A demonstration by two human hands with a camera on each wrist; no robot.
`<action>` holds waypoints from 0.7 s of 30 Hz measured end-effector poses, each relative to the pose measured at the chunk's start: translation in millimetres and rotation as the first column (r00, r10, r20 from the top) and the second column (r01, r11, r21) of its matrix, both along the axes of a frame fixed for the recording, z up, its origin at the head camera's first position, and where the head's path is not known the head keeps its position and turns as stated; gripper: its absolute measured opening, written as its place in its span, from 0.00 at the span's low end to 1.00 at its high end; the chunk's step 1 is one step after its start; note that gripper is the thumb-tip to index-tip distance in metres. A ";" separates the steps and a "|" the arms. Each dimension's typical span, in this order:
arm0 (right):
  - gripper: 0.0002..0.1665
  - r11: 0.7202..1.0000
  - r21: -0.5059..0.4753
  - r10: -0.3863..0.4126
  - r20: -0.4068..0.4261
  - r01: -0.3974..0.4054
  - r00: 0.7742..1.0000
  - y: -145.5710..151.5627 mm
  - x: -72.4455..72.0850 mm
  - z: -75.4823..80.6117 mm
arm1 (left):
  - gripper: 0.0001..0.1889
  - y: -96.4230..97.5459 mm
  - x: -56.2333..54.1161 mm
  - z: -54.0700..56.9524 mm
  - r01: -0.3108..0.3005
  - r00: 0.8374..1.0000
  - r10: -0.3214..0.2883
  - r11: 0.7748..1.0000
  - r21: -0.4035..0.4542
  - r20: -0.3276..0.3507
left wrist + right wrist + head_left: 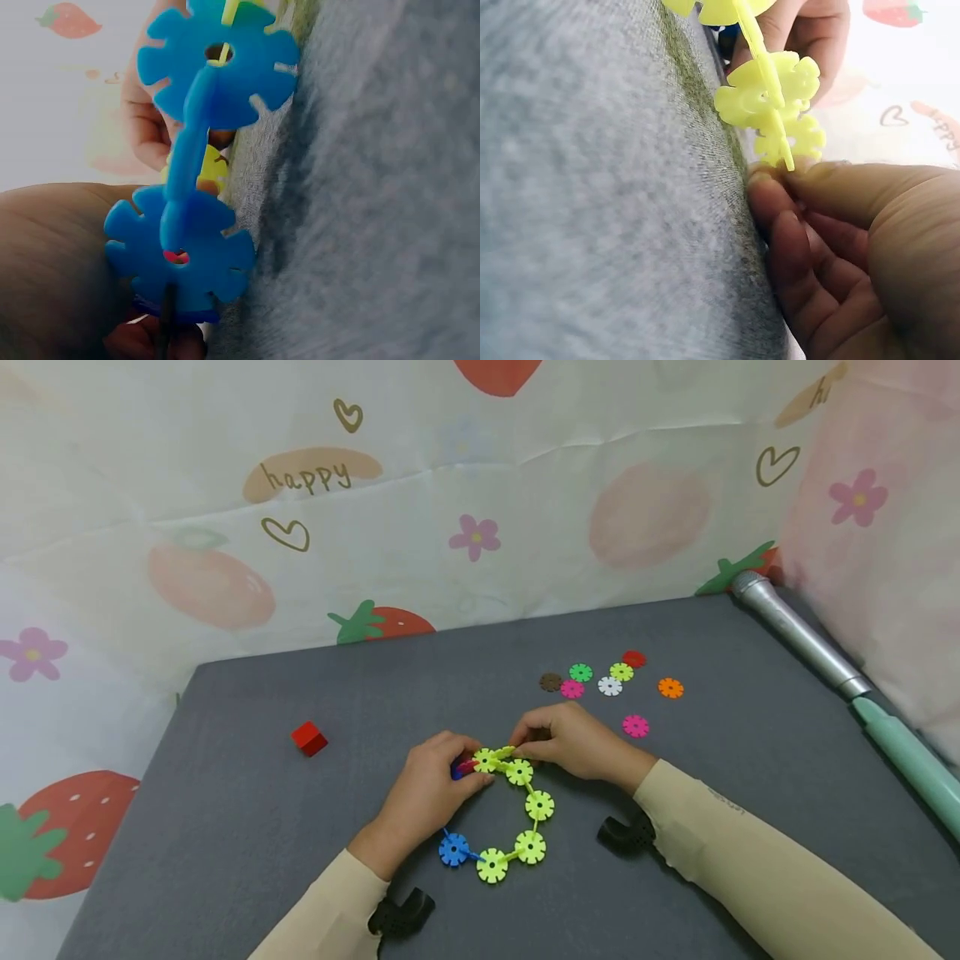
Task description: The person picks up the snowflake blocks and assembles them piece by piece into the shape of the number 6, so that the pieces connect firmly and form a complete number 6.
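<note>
A chain of slotted snowflake discs, bent into a ring, lies between the hands, with yellow discs (539,805) down its right side and a blue disc (453,849) at the lower left. At the top of the ring the left hand (420,789) grips the chain between thumb and fingers, beside a pinkish-red disc (467,767). Thumb and fingers of the right hand (581,743) pinch a yellow disc there, touching the neighbouring yellow disc (485,760). Close up in the left wrist view, two blue discs (214,214) are joined by an edge-on one. The right wrist view shows interlocked yellow discs (742,97) at the fingertips.
Loose discs in several colours lie beyond the right hand, among them a pink disc (636,726) and an orange disc (671,687). A red cube (309,738) sits on the left of the grey table (247,843). Along the right edge lies a silver-and-green microphone (810,635).
</note>
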State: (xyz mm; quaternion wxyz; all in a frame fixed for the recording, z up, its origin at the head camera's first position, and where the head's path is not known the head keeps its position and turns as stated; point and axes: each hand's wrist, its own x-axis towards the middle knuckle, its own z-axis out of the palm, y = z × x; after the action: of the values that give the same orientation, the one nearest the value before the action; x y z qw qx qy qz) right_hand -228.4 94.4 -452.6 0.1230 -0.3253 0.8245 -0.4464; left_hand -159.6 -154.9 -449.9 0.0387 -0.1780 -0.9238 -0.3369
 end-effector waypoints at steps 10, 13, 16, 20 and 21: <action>0.04 0.997 -0.048 0.061 -0.082 -0.065 0.995 -2.2 -7.5 -1.0 | 0.12 0.5 -2.0 -0.2 0.018 0.995 -0.018 1.000 0.003 -0.101; 0.04 0.996 -0.066 0.062 -0.062 -0.066 0.996 -2.1 -10.2 -2.8 | 0.12 -0.3 -3.0 -1.9 0.026 0.993 -0.023 0.999 0.026 -0.120; 0.04 0.995 -0.076 0.061 -0.038 -0.063 0.997 -2.7 -12.0 -4.0 | 0.11 -1.0 -3.3 -3.7 0.030 0.992 -0.023 0.998 0.056 -0.125; 0.04 0.996 -0.069 0.061 -0.034 -0.063 0.998 -4.3 -13.2 -5.9 | 0.11 0.4 -1.8 -3.9 0.032 0.993 -0.023 0.997 0.074 -0.120; 0.04 0.996 -0.065 0.062 -0.038 -0.064 0.997 -4.7 -13.0 -6.3 | 0.12 1.0 -1.4 -3.7 0.028 0.993 -0.020 0.997 0.071 -0.113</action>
State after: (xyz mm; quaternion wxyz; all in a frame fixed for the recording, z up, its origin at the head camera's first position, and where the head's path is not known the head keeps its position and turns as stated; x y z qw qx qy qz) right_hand -241.4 89.7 -458.9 0.1115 -0.3631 0.8005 -0.4637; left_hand -161.0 -153.9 -453.6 0.0931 -0.2062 -0.9050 -0.3601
